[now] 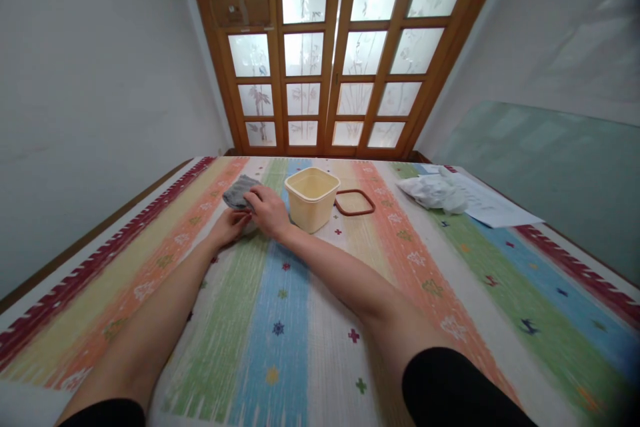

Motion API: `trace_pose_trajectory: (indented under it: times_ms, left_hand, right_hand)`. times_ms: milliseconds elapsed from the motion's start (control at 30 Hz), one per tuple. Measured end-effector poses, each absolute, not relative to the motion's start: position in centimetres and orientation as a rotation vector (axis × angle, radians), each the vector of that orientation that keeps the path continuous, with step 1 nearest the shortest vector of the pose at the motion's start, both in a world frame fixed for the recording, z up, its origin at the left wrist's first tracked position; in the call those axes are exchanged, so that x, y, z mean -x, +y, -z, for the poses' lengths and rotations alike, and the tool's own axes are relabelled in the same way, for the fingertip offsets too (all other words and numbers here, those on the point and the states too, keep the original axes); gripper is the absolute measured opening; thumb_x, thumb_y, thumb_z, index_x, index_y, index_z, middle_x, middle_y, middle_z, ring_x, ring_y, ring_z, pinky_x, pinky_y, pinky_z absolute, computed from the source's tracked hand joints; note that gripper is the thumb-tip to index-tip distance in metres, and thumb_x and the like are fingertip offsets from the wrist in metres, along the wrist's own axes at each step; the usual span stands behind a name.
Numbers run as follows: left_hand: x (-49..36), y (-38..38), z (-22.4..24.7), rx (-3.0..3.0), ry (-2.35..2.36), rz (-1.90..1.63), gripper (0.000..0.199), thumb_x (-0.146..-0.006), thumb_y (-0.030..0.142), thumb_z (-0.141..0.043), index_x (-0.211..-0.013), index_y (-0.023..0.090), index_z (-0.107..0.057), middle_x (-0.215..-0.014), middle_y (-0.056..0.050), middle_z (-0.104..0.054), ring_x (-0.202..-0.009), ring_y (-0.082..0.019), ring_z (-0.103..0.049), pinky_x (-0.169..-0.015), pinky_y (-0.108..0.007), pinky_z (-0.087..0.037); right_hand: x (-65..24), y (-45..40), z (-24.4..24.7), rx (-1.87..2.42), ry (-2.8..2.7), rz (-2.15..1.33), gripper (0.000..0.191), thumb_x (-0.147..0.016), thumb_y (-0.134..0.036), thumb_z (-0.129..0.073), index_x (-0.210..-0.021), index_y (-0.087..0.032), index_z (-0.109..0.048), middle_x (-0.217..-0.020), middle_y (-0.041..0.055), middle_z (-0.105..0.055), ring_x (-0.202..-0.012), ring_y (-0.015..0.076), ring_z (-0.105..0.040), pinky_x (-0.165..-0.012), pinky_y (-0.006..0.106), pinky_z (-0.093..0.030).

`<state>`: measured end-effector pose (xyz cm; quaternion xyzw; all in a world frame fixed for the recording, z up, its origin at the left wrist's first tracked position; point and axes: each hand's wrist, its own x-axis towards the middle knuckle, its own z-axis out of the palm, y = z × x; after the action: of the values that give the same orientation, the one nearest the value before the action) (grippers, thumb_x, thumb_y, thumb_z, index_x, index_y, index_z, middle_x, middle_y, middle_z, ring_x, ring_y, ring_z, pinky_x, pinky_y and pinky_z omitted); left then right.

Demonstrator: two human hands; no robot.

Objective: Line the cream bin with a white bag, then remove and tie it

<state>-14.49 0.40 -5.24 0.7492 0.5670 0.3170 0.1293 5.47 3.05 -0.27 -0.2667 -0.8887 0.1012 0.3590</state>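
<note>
A crumpled grey cloth lies left of the cream-coloured plastic container, which stands upright with its top uncovered. My right hand is closed on the near right side of the cloth, fingers curled toward it. Just below, my left hand is closed, its fingertips meeting those of my right hand. Something pale and partly see-through shows beneath the two hands; its kind is mostly hidden. To the container's right, a reddish-brown square ring with rounded corners rests flat.
A striped, patterned tablecloth covers the table. At the right back lie a crumpled white plastic bag and printed paper sheets. A pale green panel leans along the right wall. Wooden glazed doors stand beyond the table.
</note>
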Motion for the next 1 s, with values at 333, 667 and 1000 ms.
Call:
trace_pose_trajectory:
  times_ms: [333, 667, 1000]
  left_hand:
    - [18.0, 0.7, 5.1, -2.174, 2.356, -0.911, 0.034, -0.091, 0.030, -0.051, -0.113, 0.016, -0.073, -0.123, -0.015, -0.070, -0.124, -0.033, -0.057, -0.113, -0.049, -0.040]
    - [15.1, 0.4, 5.0, -2.370, 2.150, -1.367, 0.029, -0.094, 0.026, -0.052, -0.116, 0.020, -0.069, -0.123, -0.013, -0.068, -0.122, -0.034, -0.058, -0.111, -0.053, -0.041]
    - [7.4, 0.2, 5.9, -2.583, 1.724, -1.400, 0.039, -0.091, 0.025, -0.061, -0.129, 0.021, -0.065, -0.134, -0.014, -0.064, -0.130, -0.034, -0.056, -0.120, -0.057, -0.036]
  right_hand:
    - [-5.5, 5.5, 5.0, 0.749, -2.478, -0.515, 0.039, -0.106, -0.034, -0.054, -0.137, -0.012, -0.059, -0.142, 0.0190, -0.061, -0.133, 0.0254, -0.053, -0.114, 0.040, -0.039]
    - [-22.5, 1.2, 3.5, 0.602, -2.349, -0.940, 0.032, -0.102, -0.043, -0.052, -0.092, -0.020, -0.072, -0.082, 0.0040, -0.074, -0.075, 0.0183, -0.068, -0.071, 0.029, -0.050]
    - [-45.4, 13.5, 3.0, 1.634, -1.592, 0.207, 0.028, -0.097, -0.031, -0.051, -0.115, -0.016, -0.067, -0.118, 0.0169, -0.068, -0.110, 0.0279, -0.056, -0.099, 0.040, -0.039]
